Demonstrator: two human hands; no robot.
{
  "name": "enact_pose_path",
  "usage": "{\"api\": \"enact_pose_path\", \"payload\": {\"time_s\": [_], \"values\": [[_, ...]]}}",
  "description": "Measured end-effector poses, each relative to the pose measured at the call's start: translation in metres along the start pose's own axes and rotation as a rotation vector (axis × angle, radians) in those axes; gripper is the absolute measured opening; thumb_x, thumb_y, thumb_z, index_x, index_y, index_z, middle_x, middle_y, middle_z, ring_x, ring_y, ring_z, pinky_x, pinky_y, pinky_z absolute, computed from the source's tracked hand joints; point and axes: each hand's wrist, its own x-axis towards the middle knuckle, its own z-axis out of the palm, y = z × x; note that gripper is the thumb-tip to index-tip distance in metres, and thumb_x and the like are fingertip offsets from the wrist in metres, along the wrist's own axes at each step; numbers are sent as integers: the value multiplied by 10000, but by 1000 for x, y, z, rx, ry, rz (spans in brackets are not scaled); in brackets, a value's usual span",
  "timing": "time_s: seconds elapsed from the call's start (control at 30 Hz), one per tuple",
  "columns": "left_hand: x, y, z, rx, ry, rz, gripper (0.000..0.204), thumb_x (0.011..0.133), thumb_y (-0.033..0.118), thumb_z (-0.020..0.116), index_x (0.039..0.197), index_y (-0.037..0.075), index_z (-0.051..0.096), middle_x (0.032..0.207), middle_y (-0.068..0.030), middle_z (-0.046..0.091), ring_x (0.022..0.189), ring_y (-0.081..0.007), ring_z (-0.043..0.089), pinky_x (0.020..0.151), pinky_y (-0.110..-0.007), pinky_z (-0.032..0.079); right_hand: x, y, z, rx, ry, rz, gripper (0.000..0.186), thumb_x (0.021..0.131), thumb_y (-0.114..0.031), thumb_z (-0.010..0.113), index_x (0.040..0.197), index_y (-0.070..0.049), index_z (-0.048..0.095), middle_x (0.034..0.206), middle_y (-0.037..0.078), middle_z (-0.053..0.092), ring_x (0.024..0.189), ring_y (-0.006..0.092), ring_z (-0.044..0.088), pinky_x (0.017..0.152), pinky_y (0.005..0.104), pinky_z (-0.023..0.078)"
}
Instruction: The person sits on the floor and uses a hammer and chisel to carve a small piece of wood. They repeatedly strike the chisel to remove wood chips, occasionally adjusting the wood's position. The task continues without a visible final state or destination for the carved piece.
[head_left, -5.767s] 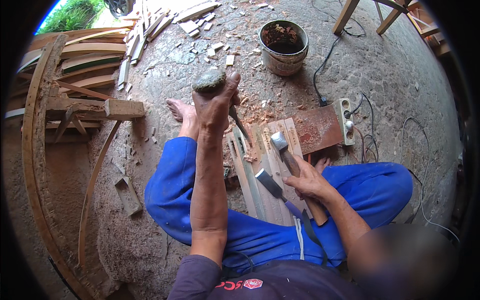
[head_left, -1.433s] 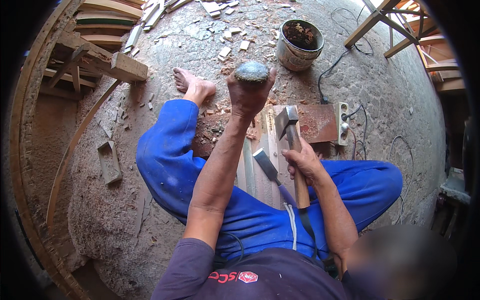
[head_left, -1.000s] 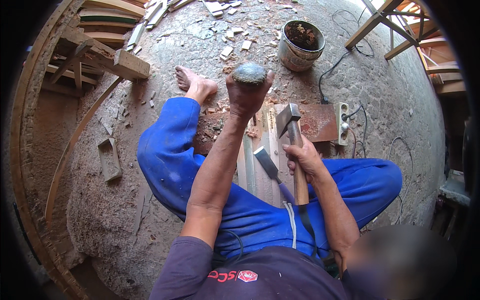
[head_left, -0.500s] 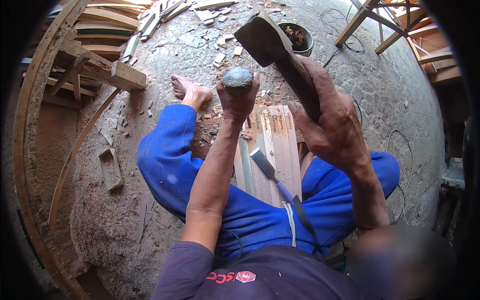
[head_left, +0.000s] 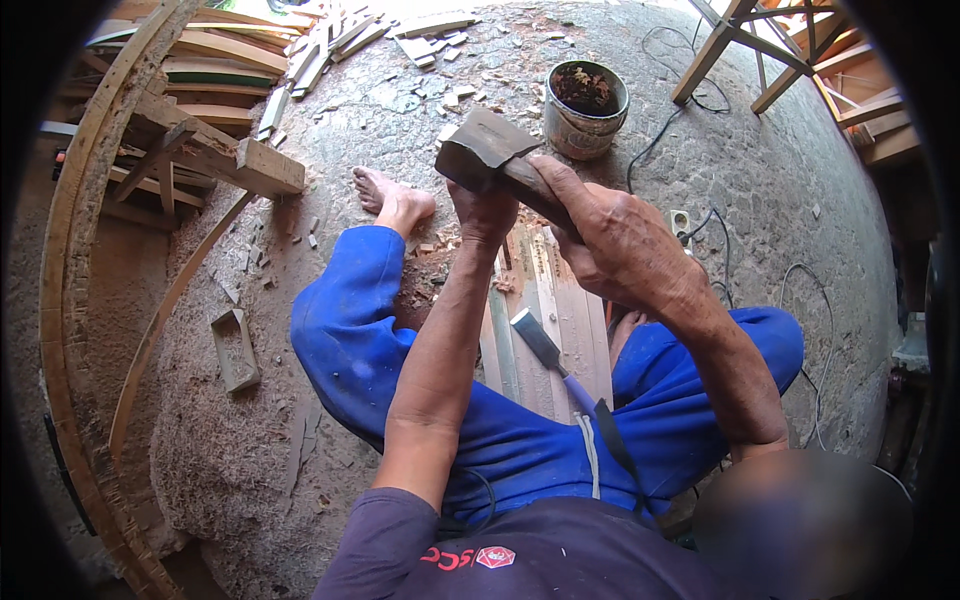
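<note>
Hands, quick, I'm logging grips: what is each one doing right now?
Left hand: closed around something under the hammer head; what it holds is hidden.
Right hand: closed on the hammer handle, head raised in front.

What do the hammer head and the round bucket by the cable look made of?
The hammer in the right hand has a dull grey-brown head, probably worn steel, on what looks like a wooden handle. The bucket looks like scuffed, dirty metal or plastic; which one is unclear.

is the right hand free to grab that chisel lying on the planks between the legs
Probably not as things stand: the right hand is wrapped around the hatchet, raised above the chisel. Nothing covers the chisel itself.
</note>
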Motion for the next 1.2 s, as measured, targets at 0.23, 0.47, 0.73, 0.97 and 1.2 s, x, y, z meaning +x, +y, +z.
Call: {"api": "enact_pose_path", "payload": {"time_s": [0.23,0.47,0.73,0.97,1.2], "values": [[-11,9,-7,248,-110,15,264,871,316,774,879,66,691,852,-53,741,812,-263,695,823,-423,463,16,-36,-63,79,402,-243,635,886,-11,675,1474,-120,462,1079,256,714,941,453,721,805,495,596],[-20,6,-6,101,-43,98,314,869,209,771,1130,67,668,1059,-103,693,1020,-317,658,921,-446,490,6,7,4,-60,-149,20,677,872,-1,598,1501,-75,360,1003,285,694,888,450,712,766,544,571],[11,-17,-3,-54,-151,-73,166,894,202,739,992,74,699,902,-46,711,878,-236,685,830,-413,499,5,-20,-48,113,154,-90,686,874,-27,669,1510,-125,433,1076,276,704,977,445,715,836,500,586],[-19,15,-1,252,-96,151,192,865,250,771,921,80,701,884,-43,715,827,-256,686,744,-432,499,17,-28,-58,-13,464,-182,620,865,-30,671,1434,-107,438,926,248,705,858,428,727,741,515,586],[-39,32,-7,178,-59,182,259,906,207,741,1115,72,668,1031,-69,688,987,-229,667,883,-394,517,-17,2,-9,-107,-180,64,707,865,-35,656,1510,-101,374,927,229,696,889,427,718,766,529,575]]}}
